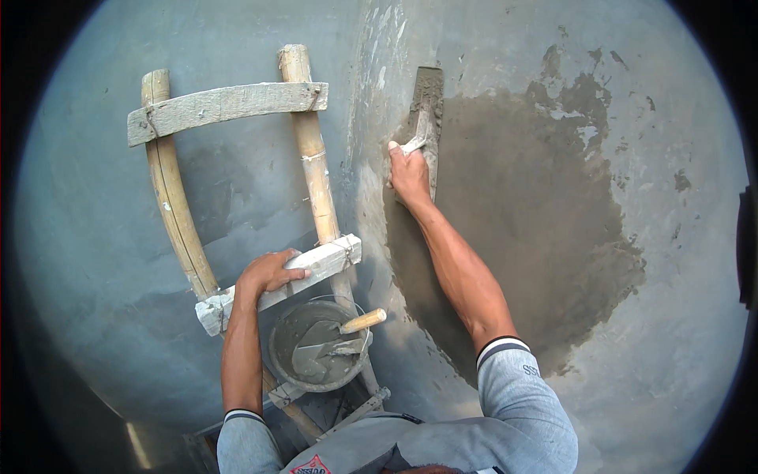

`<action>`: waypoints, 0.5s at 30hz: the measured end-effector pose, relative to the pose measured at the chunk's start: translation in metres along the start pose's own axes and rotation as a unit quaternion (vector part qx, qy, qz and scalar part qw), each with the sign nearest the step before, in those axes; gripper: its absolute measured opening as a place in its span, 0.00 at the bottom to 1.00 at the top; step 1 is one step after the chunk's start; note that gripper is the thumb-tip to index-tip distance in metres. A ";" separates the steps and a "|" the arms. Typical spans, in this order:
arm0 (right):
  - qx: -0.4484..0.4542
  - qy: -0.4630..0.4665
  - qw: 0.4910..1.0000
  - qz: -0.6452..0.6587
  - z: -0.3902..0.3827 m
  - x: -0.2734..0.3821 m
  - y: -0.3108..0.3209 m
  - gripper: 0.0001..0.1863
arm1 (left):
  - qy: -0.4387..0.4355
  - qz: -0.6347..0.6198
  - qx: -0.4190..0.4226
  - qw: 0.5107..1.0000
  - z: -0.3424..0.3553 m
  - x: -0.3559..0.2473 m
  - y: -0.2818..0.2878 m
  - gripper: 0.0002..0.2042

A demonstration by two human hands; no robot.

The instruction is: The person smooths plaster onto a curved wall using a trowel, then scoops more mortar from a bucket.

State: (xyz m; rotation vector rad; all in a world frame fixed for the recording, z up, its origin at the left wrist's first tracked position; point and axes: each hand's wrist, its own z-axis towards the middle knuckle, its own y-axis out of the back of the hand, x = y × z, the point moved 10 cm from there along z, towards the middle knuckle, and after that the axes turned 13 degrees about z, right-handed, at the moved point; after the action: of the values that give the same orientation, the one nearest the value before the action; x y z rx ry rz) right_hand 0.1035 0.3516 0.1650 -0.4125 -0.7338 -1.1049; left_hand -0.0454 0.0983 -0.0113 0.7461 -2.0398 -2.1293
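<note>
My right hand (409, 172) grips the handle of a long flat plastering trowel (429, 87), which lies against the grey wall at the edge of a darker, damp-looking patch (521, 221) of plaster. Wet mortar coats the trowel's blade. My left hand (270, 274) holds a wooden rung (324, 261) of a bamboo ladder, fingers wrapped over it. Just below that rung hangs or rests a bucket (280, 340) of grey mortar; I cannot tell how it is supported. A smaller trowel with a wooden handle (365, 320) lies across it, its blade in the mortar.
The ladder's rails (316, 182) rise at the left to an upper crosspiece (225, 103), with more lower bars (365, 409) around the bucket. A vertical inner corner or seam (367, 103) in the wall runs between ladder and trowel. The lower left is dark.
</note>
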 end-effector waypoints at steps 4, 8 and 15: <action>0.000 -0.025 0.995 0.100 0.052 0.094 0.015 0.21 | 0.006 0.002 0.002 1.000 -0.007 0.010 -0.002 0.38; -0.035 0.097 0.960 0.261 0.143 0.254 0.086 0.19 | 0.013 -0.008 0.022 1.000 0.000 -0.004 0.001 0.36; 0.014 -0.034 0.996 0.076 0.034 0.073 0.031 0.21 | -0.009 -0.001 -0.002 1.000 0.001 0.002 0.003 0.38</action>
State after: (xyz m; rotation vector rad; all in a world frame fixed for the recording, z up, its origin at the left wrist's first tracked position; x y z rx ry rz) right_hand 0.1395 0.3381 0.2428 -0.4771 -0.7645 -0.9395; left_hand -0.0480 0.0984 -0.0091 0.7322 -2.0437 -2.1488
